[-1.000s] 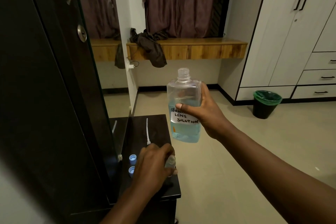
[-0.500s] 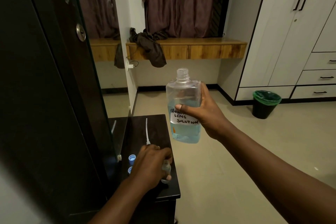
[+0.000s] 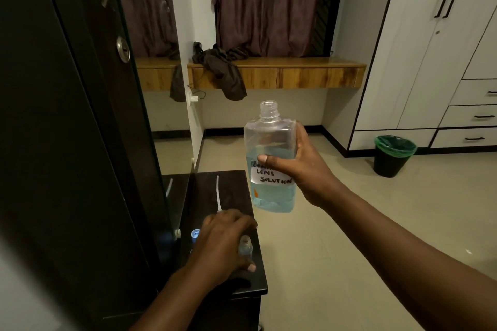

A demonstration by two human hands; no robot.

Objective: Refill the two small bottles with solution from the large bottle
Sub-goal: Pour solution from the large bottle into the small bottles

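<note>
A: What are the hands doing?

B: Right hand (image 3: 298,166) grips the uncapped large bottle (image 3: 270,158), upright above the floor. Left hand (image 3: 224,243) holds a small bottle (image 3: 245,247) on the dark table (image 3: 234,191).

A: Next?

B: Probably tilting it over the small mouth.

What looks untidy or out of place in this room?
A dark cloth lies crumpled on the wooden shelf, partly hanging over its front edge. No spill is visible on the black table or the floor.
</note>
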